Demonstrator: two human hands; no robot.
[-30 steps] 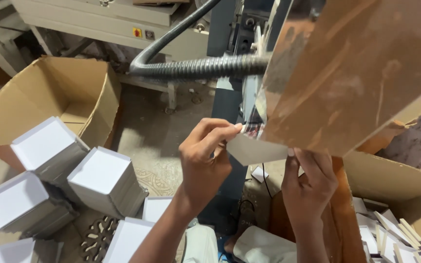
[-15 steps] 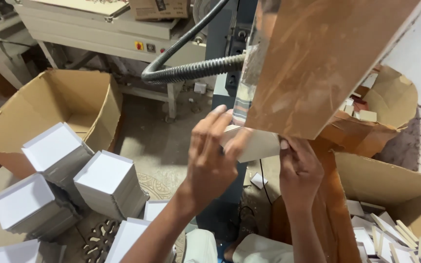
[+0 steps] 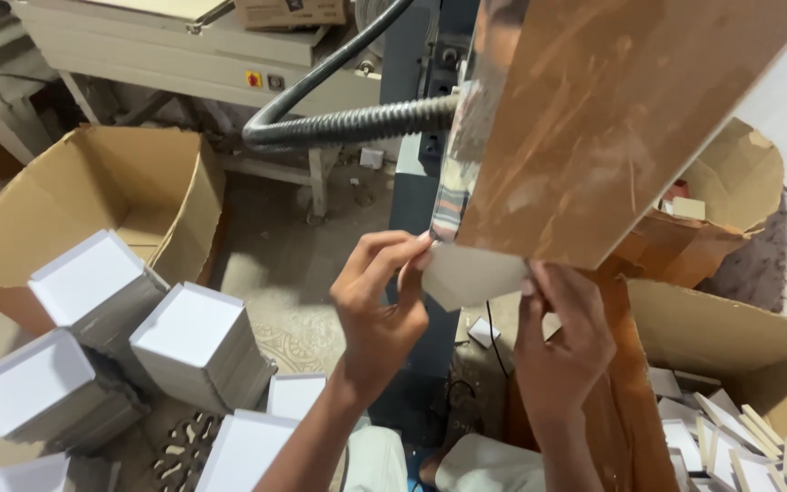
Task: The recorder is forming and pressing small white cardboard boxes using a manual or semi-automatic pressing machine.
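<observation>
Under the brown board (image 3: 612, 118): one white card (image 3: 471, 273), pinched by left hand (image 3: 380, 310) at its left edge, thumb and fingers closed on it; right hand (image 3: 562, 342) fingertips closed on its right edge. Stacks of white trays (image 3: 189, 342) at left, open carton (image 3: 93, 196) behind, grey hose (image 3: 348, 123) above.

I see open floor (image 3: 284, 273) left of my left hand (image 3: 380, 310); the slanted brown board (image 3: 612, 118) blocks above, the corrugated hose (image 3: 348, 128) crosses ahead, stacked white boxes (image 3: 189, 342) crowd lower left
</observation>
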